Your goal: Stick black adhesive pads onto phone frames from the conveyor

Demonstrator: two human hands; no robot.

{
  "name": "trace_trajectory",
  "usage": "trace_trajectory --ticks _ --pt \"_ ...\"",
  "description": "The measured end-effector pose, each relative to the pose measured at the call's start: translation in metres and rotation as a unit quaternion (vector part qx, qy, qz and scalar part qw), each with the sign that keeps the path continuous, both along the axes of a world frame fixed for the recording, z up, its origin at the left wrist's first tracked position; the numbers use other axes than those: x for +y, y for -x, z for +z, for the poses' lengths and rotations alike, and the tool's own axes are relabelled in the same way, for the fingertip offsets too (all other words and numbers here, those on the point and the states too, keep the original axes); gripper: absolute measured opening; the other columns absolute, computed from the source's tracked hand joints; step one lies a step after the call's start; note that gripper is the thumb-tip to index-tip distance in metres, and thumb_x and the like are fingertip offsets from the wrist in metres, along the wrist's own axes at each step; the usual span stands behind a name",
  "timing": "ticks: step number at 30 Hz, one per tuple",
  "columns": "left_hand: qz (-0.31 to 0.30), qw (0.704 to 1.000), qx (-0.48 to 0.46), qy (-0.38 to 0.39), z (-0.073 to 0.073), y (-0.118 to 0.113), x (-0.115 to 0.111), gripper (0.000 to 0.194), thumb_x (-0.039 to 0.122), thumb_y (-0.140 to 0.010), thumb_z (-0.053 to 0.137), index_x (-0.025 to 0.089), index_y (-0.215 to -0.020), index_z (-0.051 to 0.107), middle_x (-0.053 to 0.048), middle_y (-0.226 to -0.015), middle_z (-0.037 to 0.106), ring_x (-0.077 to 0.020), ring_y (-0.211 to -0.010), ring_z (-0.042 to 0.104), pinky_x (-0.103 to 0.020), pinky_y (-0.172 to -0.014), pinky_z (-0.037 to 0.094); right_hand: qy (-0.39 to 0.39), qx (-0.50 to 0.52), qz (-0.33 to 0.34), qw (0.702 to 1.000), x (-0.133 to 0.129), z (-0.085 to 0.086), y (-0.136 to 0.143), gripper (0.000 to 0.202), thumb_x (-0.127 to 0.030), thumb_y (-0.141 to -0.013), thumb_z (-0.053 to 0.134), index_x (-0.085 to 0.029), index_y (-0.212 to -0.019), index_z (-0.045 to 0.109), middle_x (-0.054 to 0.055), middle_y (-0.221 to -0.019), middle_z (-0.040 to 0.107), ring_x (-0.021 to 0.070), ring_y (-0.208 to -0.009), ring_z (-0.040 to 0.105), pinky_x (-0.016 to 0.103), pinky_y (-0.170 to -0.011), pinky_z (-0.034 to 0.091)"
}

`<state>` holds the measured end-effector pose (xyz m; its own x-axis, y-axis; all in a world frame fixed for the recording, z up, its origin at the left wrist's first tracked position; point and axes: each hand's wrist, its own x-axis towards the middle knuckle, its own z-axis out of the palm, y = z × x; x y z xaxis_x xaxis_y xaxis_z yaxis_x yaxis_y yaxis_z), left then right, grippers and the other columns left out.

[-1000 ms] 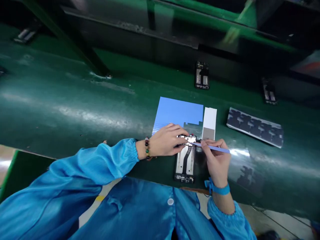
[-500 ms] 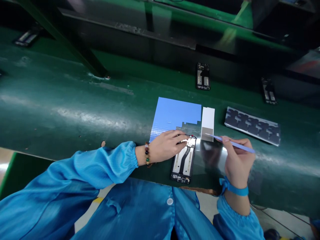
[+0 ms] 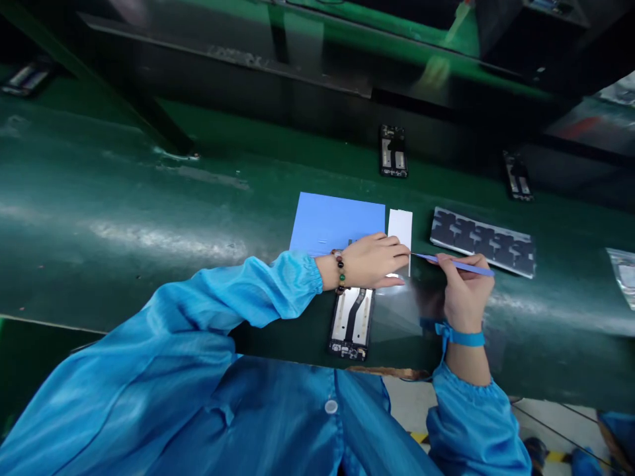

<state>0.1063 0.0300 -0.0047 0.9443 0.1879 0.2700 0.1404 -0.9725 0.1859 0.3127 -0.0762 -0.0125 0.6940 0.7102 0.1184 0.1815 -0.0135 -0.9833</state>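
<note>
A phone body [image 3: 351, 324] with bare inner parts lies near the table's front edge, its top end hidden under my left wrist. My left hand [image 3: 377, 260] reaches over it, palm down with fingers apart, onto a white strip [image 3: 401, 227]. Pinched in my right hand [image 3: 464, 291] is a thin purple tool [image 3: 461, 265]; its tip points left, close to my left fingertips at the strip's right edge. Behind my left hand lies a blue sheet [image 3: 337, 221], partly covered by that hand.
A clear-edged tray of dark cut pieces [image 3: 483, 241] lies at the right. Farther back are phone bodies [image 3: 393, 152], [image 3: 517, 176] and a third phone body [image 3: 27, 78] at far left. A green post [image 3: 149, 122] stands at the back left. A clear bag [image 3: 622, 274] is at far right.
My left hand has moved right, from the phone's top end to the white strip. The purple tool's tip is now beside my left fingertips. The whole view has shifted a little.
</note>
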Motion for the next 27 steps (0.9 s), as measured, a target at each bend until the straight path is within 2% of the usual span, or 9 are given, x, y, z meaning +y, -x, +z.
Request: trace_trajectory --ticks 4,13,21,27 --pt "-0.006 1.0 0.007 -0.003 -0.0003 0.0045 -0.0013 0.043 0.05 -0.109 0.052 0.014 -0.127 0.068 -0.011 -0.139 0.068 -0.0268 -0.124 0.06 -0.041 -0.1 0.042 0.002 -0.002 -0.001 1.0 -0.0002 0.0009 0.0002 0.039 -0.036 -0.073 0.091 -0.025 -0.08 0.054 -0.002 -0.077 0.076 0.02 -0.075 0.078 0.039 -0.086 0.062" --pt "-0.013 1.0 -0.018 -0.012 -0.001 0.0059 0.0003 0.041 0.049 -0.105 0.061 0.014 -0.124 0.068 -0.011 -0.136 0.07 -0.027 -0.124 0.062 -0.041 -0.1 0.041 0.001 0.012 0.004 1.0 0.0007 0.0032 0.0024 0.041 -0.033 -0.073 0.092 -0.025 -0.08 0.053 -0.002 -0.079 0.077 0.0194 -0.077 0.079 0.036 -0.085 0.06" --pt "-0.016 1.0 -0.005 -0.002 0.0011 0.0079 -0.0004 0.043 0.05 -0.107 0.057 0.014 -0.127 0.066 -0.01 -0.137 0.07 -0.0275 -0.125 0.061 -0.042 -0.103 0.041 0.012 0.021 0.014 1.0 -0.001 0.0052 0.0057 0.044 -0.036 -0.072 0.093 -0.024 -0.081 0.052 -0.001 -0.08 0.077 0.0189 -0.077 0.079 0.033 -0.082 0.059" --pt "-0.019 0.999 -0.006 0.028 0.0007 0.0036 0.002 0.042 0.049 -0.107 0.058 0.015 -0.13 0.067 -0.011 -0.139 0.069 -0.0275 -0.127 0.062 -0.043 -0.109 0.042 -0.006 0.064 0.007 0.998 0.0005 0.0097 -0.0011 0.047 -0.037 -0.069 0.095 -0.025 -0.078 0.051 -0.004 -0.077 0.075 0.0195 -0.076 0.079 0.04 -0.091 0.062"
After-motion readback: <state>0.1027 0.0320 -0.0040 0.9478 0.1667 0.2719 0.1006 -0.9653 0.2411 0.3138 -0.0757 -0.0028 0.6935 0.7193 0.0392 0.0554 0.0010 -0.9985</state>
